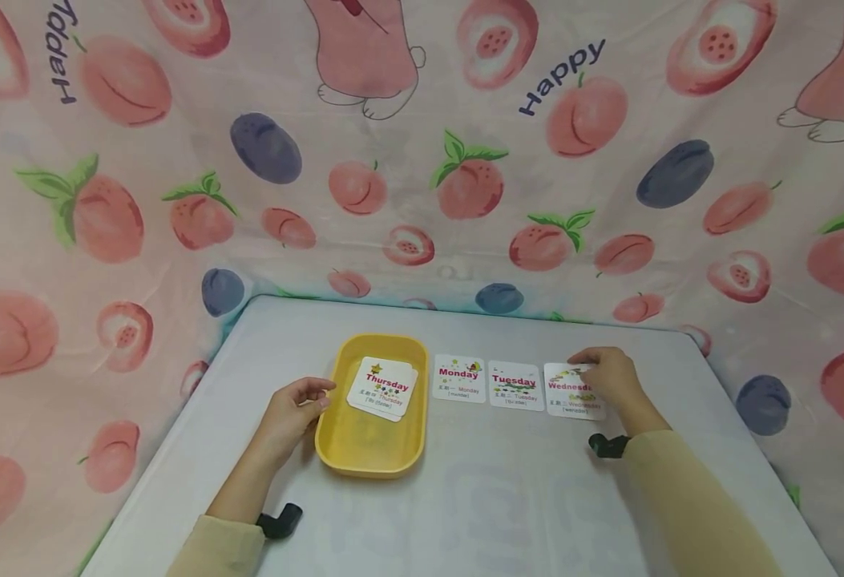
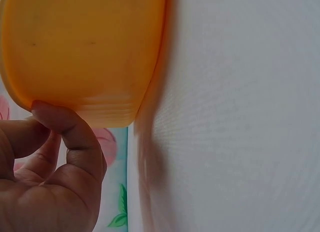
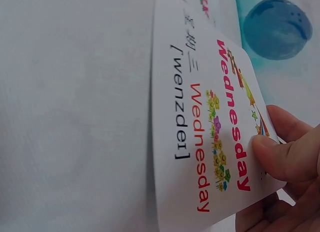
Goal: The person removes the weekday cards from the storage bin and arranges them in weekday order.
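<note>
The step in hand looks like laying out weekday cards in order: the right hand (image 1: 607,377) pinches the Wednesday card (image 1: 571,391) by its edge, thumb on the printed face, at the row's 3 o'clock end beside the Tuesday card (image 1: 516,385) and Monday card (image 1: 459,378) on the desk (image 1: 508,497). The left hand (image 1: 293,409) curls its fingers (image 2: 75,137) against the yellow tray (image 1: 371,457) at its 9 o'clock wall. The Thursday card (image 1: 384,387) tops the tray's stack (likely the next pick). Each card carries Chinese characters and a phonetic line, "[wenzder]" here.
</note>
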The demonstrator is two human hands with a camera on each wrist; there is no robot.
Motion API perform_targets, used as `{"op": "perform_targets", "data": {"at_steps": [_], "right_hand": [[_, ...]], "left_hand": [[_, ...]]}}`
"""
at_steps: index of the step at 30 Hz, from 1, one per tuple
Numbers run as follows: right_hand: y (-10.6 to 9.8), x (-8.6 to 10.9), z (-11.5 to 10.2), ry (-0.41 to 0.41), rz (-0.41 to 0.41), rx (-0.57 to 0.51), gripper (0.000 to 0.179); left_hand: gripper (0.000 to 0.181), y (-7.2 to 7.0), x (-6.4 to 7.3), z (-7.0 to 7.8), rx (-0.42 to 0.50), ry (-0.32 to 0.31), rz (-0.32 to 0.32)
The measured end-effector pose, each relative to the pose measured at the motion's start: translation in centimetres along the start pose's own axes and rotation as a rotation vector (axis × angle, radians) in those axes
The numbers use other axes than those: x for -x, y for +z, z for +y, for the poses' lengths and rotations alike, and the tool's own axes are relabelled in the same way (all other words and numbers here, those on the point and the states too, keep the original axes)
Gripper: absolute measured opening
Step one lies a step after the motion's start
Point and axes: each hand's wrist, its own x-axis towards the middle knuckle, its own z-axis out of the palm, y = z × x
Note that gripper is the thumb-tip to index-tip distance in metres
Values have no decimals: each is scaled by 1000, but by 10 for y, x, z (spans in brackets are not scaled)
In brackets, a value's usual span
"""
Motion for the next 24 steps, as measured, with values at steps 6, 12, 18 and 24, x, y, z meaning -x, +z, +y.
{"op": "perform_targets", "data": {"at_steps": [6, 12, 18, 24], "right_hand": [[8, -8, 4, 33, 14, -20, 36], [14, -14, 9, 55, 41, -21, 36], [17, -17, 14, 40, 69, 4, 33], [21, -19, 15, 47, 71, 1, 40]], "left_hand": [[28, 0, 0, -3, -1, 5, 5], [28, -1, 0, -3, 3, 9, 4], [28, -1, -1, -3, 7, 19, -2], [28, -1, -1, -3, 14, 32, -11]]}}
